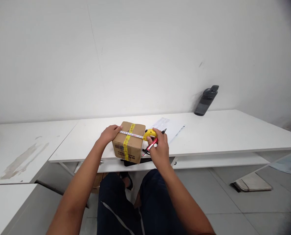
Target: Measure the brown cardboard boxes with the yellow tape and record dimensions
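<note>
A brown cardboard box (136, 153) sealed with yellow printed tape sits near the front edge of the white desk, slightly turned. My left hand (110, 133) is at its upper left edge, fingers closed on the end of the measuring blade (130, 134). That blade lies stretched across the box top to its right side. There the yellow tape measure (149, 134) is gripped in my right hand (161, 150). A red and black pen (153, 145) is also tucked between the right hand's fingers.
Printed paper sheets (162, 123) lie behind and right of the box. Against the wall stands a dark bottle (206, 100). A lower shelf (209, 161) runs under the desk (218, 133), above my legs. Another desk (3, 147) with a brownish stain adjoins at left.
</note>
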